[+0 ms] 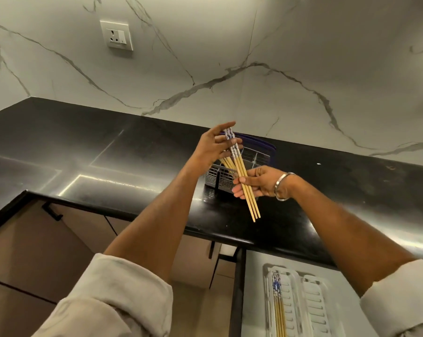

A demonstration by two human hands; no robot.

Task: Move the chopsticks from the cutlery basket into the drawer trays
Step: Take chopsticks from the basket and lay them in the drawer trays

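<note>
The basket (232,176) sits mostly hidden behind both hands. Right hand (256,182) grips pale chopsticks (244,181) mid-shaft; left hand (215,147) loosely pinches their blue-patterned tops between its fingertips.

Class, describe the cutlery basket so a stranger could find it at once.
Start at the black countertop below the marble wall. Near the back stands a grey slotted basket, partly behind the hands. It alone is a meshed container, with chopsticks poking out.
</note>
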